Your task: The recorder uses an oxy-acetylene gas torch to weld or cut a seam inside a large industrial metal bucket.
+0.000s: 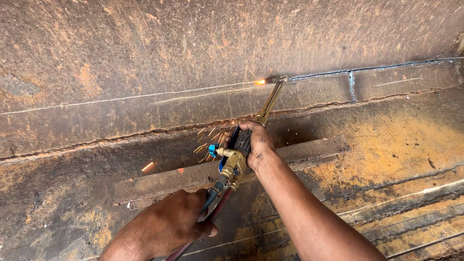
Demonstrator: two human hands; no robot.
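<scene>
My right hand (256,145) grips the black handle of a brass cutting torch (269,99). Its long tube reaches up to the rusty steel plate (145,58), where the tip burns with an orange flame (261,82) on a white chalk line (96,100). A dark cut seam (357,71) runs to the right of the tip. Sparks fall below the flame. My left hand (169,224) is closed around the torch hoses (212,203), one dark blue and one red, just behind the brass valve block (232,164).
A flat rusty steel strip (309,150) lies across the lower surface under the torch. The lower rusty plate (396,145) has orange patches and raised ridges at the right. A short vertical cut (352,86) crosses below the seam.
</scene>
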